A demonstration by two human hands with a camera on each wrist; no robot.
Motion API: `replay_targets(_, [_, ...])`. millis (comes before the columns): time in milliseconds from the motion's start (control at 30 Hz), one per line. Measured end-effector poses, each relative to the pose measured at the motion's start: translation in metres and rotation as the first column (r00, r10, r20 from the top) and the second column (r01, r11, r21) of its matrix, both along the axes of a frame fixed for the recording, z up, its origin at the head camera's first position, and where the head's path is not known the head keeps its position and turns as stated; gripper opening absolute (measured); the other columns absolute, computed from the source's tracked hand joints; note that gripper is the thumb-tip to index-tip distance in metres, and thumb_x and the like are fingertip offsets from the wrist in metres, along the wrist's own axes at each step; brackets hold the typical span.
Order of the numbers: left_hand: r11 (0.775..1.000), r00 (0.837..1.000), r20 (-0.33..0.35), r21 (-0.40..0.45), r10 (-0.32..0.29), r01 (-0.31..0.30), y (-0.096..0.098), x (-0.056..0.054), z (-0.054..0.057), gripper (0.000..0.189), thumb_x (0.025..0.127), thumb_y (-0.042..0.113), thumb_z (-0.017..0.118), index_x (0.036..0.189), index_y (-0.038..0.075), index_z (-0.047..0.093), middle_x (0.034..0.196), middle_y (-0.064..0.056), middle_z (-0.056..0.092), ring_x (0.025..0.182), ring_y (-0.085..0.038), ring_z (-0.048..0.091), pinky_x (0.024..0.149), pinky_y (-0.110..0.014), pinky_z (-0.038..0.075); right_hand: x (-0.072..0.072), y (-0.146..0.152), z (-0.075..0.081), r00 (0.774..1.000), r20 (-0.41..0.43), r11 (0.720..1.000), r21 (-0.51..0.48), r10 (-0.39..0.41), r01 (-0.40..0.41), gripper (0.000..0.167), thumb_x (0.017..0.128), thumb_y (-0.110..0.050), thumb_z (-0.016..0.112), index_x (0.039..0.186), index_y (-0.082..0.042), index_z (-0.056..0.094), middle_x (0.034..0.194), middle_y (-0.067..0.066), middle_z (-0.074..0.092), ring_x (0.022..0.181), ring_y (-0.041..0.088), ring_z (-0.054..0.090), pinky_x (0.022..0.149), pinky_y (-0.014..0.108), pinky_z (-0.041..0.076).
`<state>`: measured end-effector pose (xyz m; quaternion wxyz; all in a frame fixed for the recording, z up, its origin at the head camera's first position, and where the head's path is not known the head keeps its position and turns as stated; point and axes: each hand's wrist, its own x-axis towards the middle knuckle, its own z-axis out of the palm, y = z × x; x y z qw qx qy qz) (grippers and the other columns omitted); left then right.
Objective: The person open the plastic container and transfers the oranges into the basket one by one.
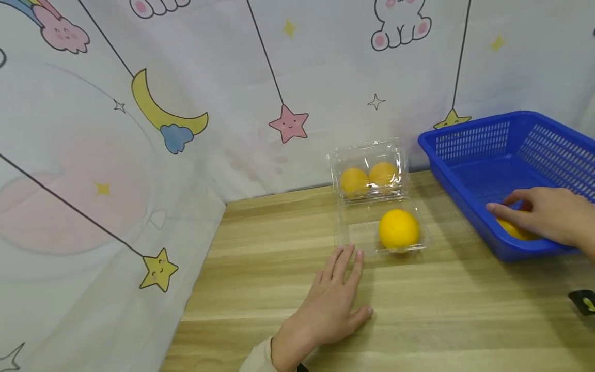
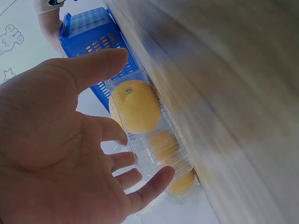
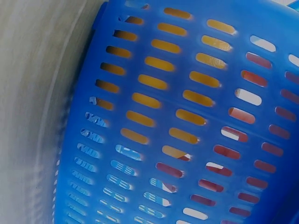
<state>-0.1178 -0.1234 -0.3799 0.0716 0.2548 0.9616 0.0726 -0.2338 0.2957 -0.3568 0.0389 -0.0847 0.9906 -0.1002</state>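
Note:
My right hand (image 1: 553, 214) reaches over the near wall of the blue basket (image 1: 483, 222) and grips an orange (image 1: 516, 227) inside it. Through the basket's slots, the right wrist view shows patches of that orange (image 3: 159, 63) and of the hand. A clear plastic clamshell box (image 1: 344, 227) stands unfolded on the table, with one orange (image 1: 398, 229) in its near half. Two more oranges (image 1: 354, 182) appear in or behind its raised far half; I cannot tell which. My left hand (image 1: 327, 305), fingers spread, is just in front of the box and holds nothing.
The wooden table (image 1: 260, 258) meets a white cloth (image 1: 223, 93) printed with stars and a moon, at the back and left. A small dark object (image 1: 583, 301) lies at the right edge. The basket's high rim stands right of the box.

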Motion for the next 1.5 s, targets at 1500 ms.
replay_targets(1500, [0.999, 0.998, 0.067, 0.05, -0.008, 0.004, -0.002, -0.005, -0.001, 0.097, 0.105, 0.047, 0.064, 0.172, 0.013, 0.003, 0.179, -0.01, -0.008, 0.165, -0.032, -0.002, 0.12, -0.065, 0.034, 0.019, -0.147, 0.008, 0.921, -0.308, 0.939, -0.166, 0.24, -0.301, 0.045, 0.101, -0.038, 0.073, 0.135, -0.007, 0.072, 0.138, 0.021, 0.067, 0.117, 0.045, 0.066, 0.1, 0.069, 0.046])
